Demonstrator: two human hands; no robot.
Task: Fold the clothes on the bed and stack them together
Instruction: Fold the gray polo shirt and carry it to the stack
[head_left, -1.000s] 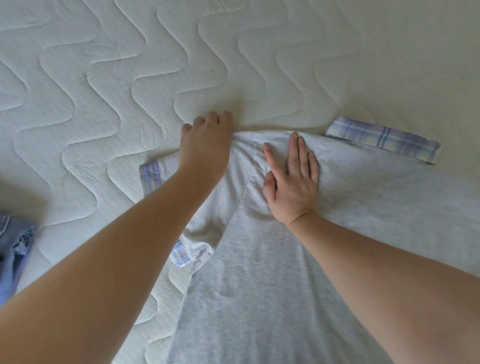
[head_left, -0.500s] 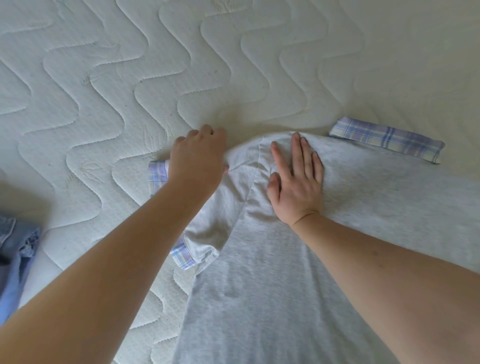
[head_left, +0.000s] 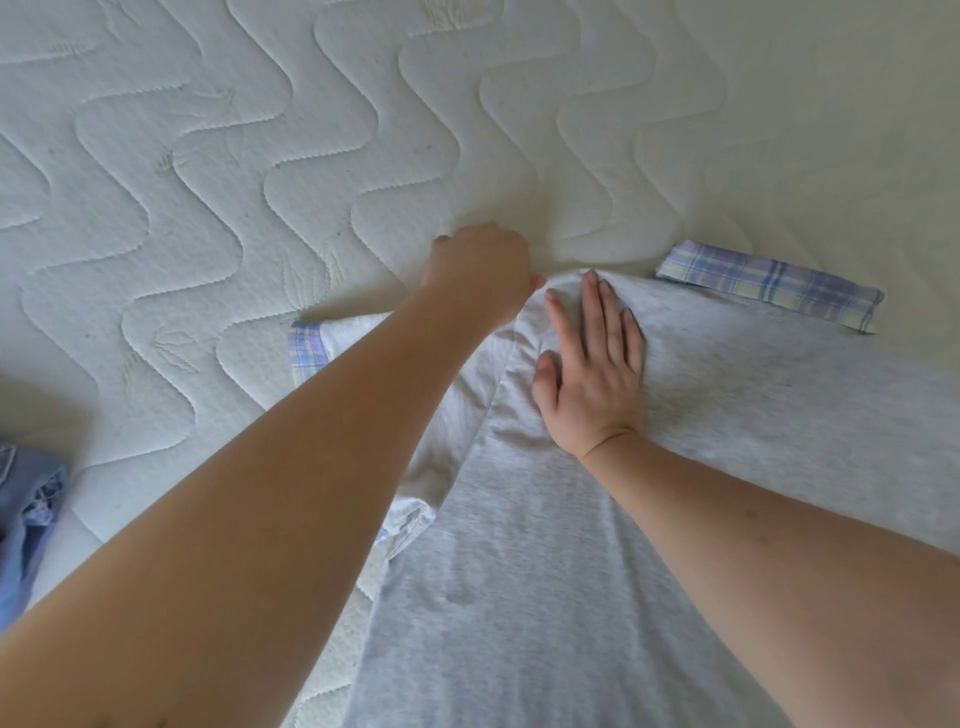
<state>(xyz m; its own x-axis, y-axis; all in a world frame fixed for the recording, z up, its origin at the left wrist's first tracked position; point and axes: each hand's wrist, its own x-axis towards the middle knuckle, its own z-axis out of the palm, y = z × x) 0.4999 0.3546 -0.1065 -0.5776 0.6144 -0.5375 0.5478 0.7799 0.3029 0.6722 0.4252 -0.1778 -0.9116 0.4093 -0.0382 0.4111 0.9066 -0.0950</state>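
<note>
No text, label, brand, number or sign can be read anywhere; the grey garment (head_left: 597, 571) and the quilted mattress (head_left: 260, 156) appear to carry only plain fabric and stitching.

My right hand (head_left: 589, 364) lies flat on the grey shirt (head_left: 597, 571), left hand (head_left: 480, 270) pinching its top edge on the bed (head_left: 260, 156).

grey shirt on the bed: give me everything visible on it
The grey shirt is light heather-grey, soft jersey by its look, with blue plaid cuffs: one at the far right, one at the left. It lies spread on the white quilted mattress, its left sleeve partly folded and rumpled. The right hand presses flat on it near the top edge; the left hand, fingers curled, grips that edge beside it. Its near end runs out of frame.
</note>
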